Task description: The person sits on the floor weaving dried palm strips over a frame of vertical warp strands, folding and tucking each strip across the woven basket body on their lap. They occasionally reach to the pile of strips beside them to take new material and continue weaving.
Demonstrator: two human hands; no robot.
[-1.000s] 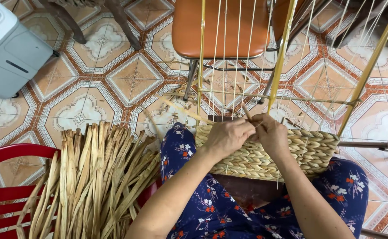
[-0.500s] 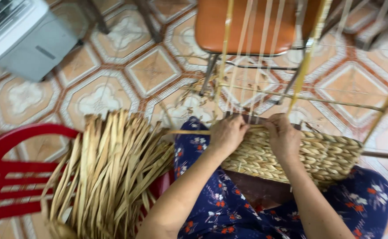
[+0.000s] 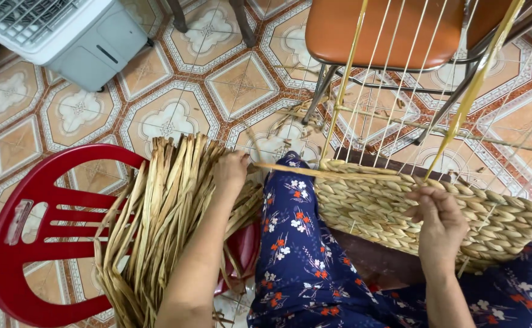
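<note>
The left hand (image 3: 232, 170) is down on the bundle of dried reed strips (image 3: 156, 225) that lies heaped across the red plastic chair (image 3: 41, 218), fingers curled around one long strip (image 3: 314, 172) that runs from the pile across to the weaving. The right hand (image 3: 439, 222) sits on the upper edge of the half-woven basket (image 3: 375, 206), fingers pinched narrow on the braided rim. The basket rests on the lap, against the blue floral trousers (image 3: 302, 255), with pale upright strands (image 3: 369, 79) rising from it in front of an orange-seated chair (image 3: 387, 27). A white appliance (image 3: 65, 30) stands on the patterned tile floor (image 3: 156, 103), well apart at upper left.
</note>
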